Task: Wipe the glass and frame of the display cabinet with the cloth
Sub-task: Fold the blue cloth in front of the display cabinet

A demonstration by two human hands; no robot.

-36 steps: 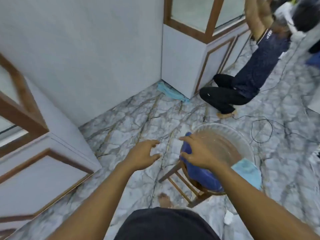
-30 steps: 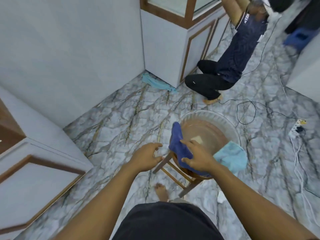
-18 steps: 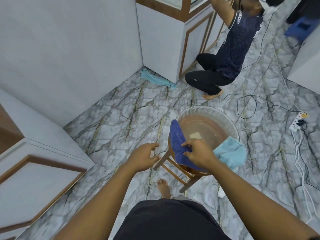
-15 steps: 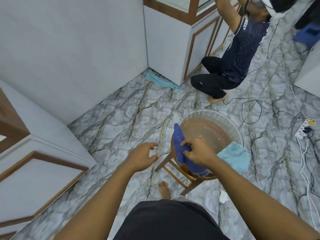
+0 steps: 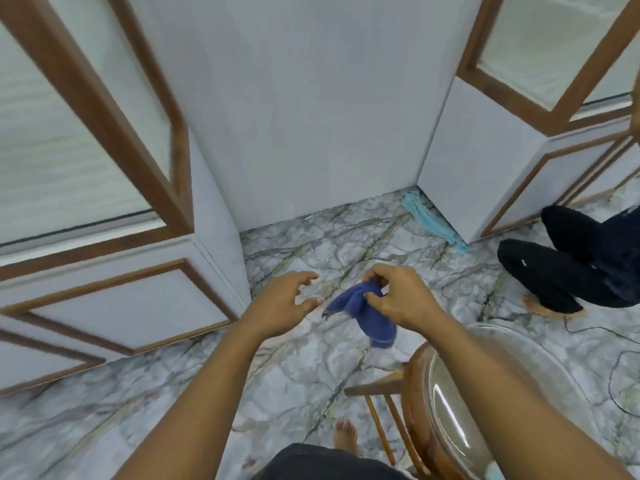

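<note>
Blue cloth [image 5: 367, 311] – bunched, hanging limp from right hand [image 5: 398, 301] fingers [image 5: 375, 273].

A grey-veined white marble floor [image 5: 311, 375] ran to the foot of a plain white wall [image 5: 311, 98]. A crumpled light-blue rag [image 5: 433, 221] lay on it near that wall. At lower right a clear round basin [image 5: 446, 410] sat on a brown wooden stool [image 5: 377, 386]. Farther right a person in dark clothes [image 5: 561, 271] crouched, with a thin black cable [image 5: 610, 379] looping over the floor nearby.
</note>
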